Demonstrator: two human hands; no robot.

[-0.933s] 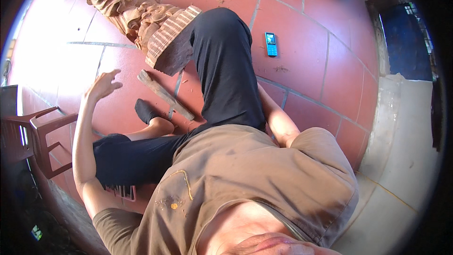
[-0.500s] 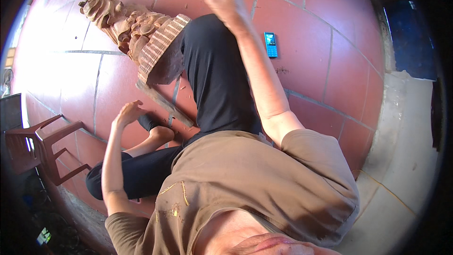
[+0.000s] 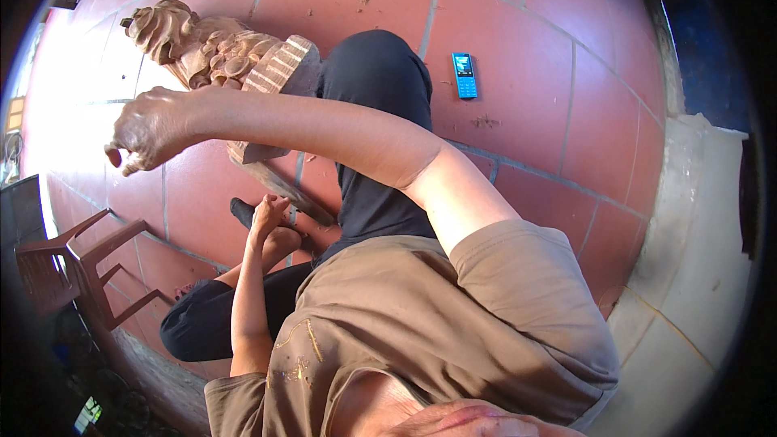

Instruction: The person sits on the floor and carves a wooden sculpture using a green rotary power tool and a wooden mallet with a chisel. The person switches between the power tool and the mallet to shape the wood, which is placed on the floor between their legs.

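Note:
A carved wooden statue lies on its side on the floor, its ridged base close to my bent knee. Across the front of that base stretches my right forearm, partly covering it. My right hand hangs left of the base with curled fingers; whatever they may hold is hidden. Lower down, my left hand is above my folded leg, beside the foot. Its fingers look bent together, with nothing I can name between them. A wooden stick extends from under the base toward my lap.
A blue keypad phone lies on the red tile floor right of my knee. At the left stands a brown plastic chair. A pale ledge runs along the right side, with a thin yellow cord over it.
My right arm has swung from above the knee far to the left, in front of the statue. My left hand has moved right and slightly down, its fingers more bent.

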